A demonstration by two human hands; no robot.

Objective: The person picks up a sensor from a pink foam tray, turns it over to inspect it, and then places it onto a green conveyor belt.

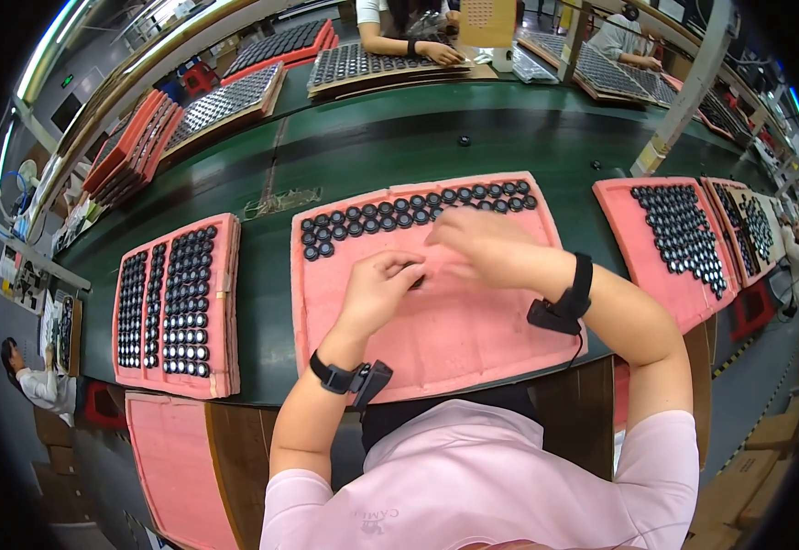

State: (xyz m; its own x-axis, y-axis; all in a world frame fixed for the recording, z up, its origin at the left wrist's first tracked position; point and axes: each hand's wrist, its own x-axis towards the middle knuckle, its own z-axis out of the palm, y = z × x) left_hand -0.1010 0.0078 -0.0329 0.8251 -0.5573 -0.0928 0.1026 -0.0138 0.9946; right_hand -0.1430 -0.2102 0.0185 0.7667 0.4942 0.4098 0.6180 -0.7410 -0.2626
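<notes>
A pink foam tray (pixel 436 339) lies in front of me, with rows of small black round parts with grey centres (pixel 386 223) along its far side. Over the middle of the tray, my left hand (pixel 377 286) is closed, thumb and fingers pinching a small black round part (pixel 417 278). Most of that part is hidden by the fingers. My right hand (pixel 487 240) hovers just to the right, bent at the wrist near the front row. Motion smears its fingertips, so whether they hold anything is unclear. Both wrists wear black straps with small boxes.
Stacked pink trays of similar parts (pixel 232 302) stand at left; another filled tray (pixel 619 215) lies at right. A green conveyor belt (pixel 363 137) runs behind, bearing a loose black part (pixel 465 141). Across it, a co-worker's hand (pixel 441 52) touches a filled tray. A metal post (pixel 693 92) rises at right.
</notes>
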